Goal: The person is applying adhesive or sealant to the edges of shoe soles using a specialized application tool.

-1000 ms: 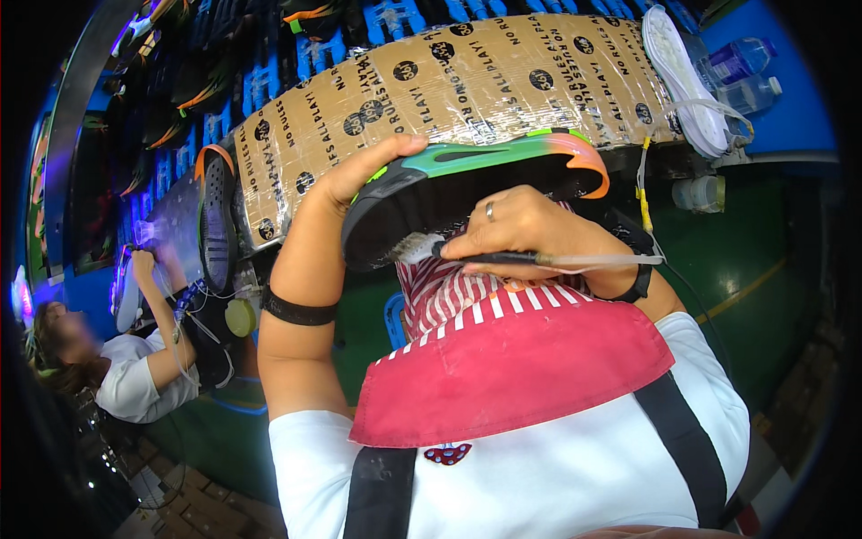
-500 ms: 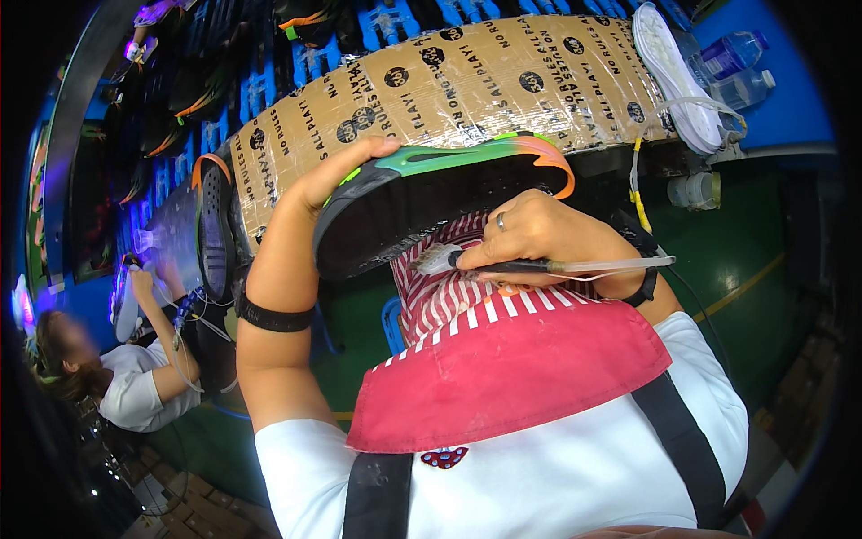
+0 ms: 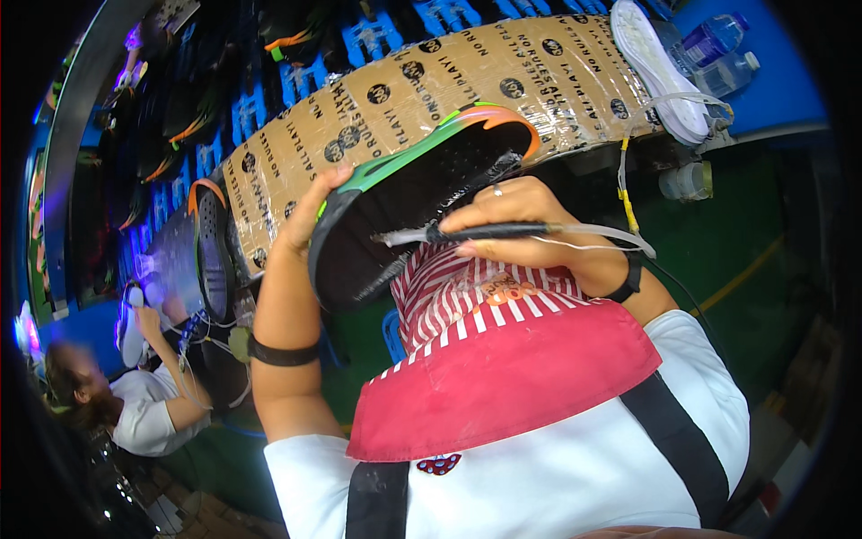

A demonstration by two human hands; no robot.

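A shoe sole [image 3: 359, 225], black inside with a green and orange rim, is tilted up in front of me. My left hand [image 3: 312, 205] grips its green side at the left, fingers hidden behind it. A dark-handled brush [image 3: 503, 231] with a clear tube at its back end is pinched in my right hand [image 3: 530, 211], which wears a ring. The pale brush tip lies over the sole's dark inner face near its heel end; I cannot tell whether it touches. Wet-looking shine shows along the sole's lower edge.
Behind the sole is a bench covered in plastic-wrapped cardboard [image 3: 386, 103]. A white sole [image 3: 660, 76], two bottles [image 3: 716, 40] and a clear cup [image 3: 687, 181] are at the right. Another dark sole [image 3: 214, 256] stands at the left, near a seated co-worker [image 3: 148, 409].
The sole has turned more face-up and its orange end has shifted left. My right hand has brought the brush tip left, from below the sole to over its inner face.
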